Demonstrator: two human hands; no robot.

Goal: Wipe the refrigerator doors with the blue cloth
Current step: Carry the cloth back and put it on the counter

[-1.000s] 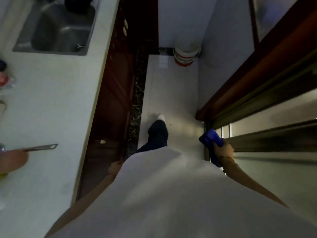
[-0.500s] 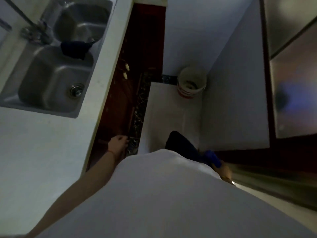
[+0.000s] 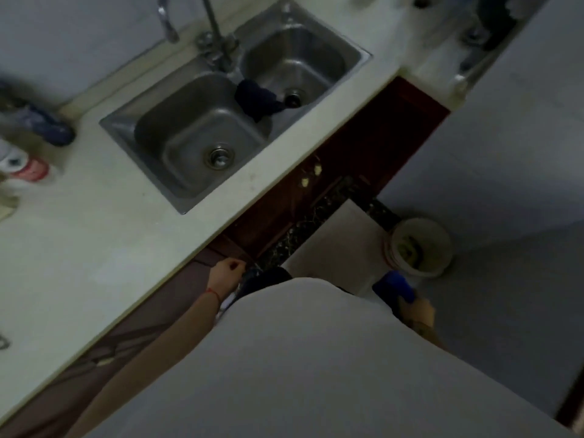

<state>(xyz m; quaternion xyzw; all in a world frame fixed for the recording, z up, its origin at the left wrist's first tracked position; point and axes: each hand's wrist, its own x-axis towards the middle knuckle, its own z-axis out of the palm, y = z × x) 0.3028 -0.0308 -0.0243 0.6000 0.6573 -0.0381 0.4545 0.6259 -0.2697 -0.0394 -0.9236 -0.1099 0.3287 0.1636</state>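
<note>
The blue cloth sticks out of my right hand, which hangs low at my right side, partly hidden behind my white shirt. My left hand hangs by the dark wooden cabinet front under the counter, fingers curled with nothing in them. The refrigerator doors are out of view; only a dark edge shows at the far lower right.
A pale counter runs along the left with a double steel sink, a tap and a dark rag on the divider. Bottles stand at the far left. A white bucket sits on the floor by the grey wall.
My view has swung left, away from the refrigerator toward the sink and counter. My right hand has come off the door and dropped to my side, the blue cloth still in it.
</note>
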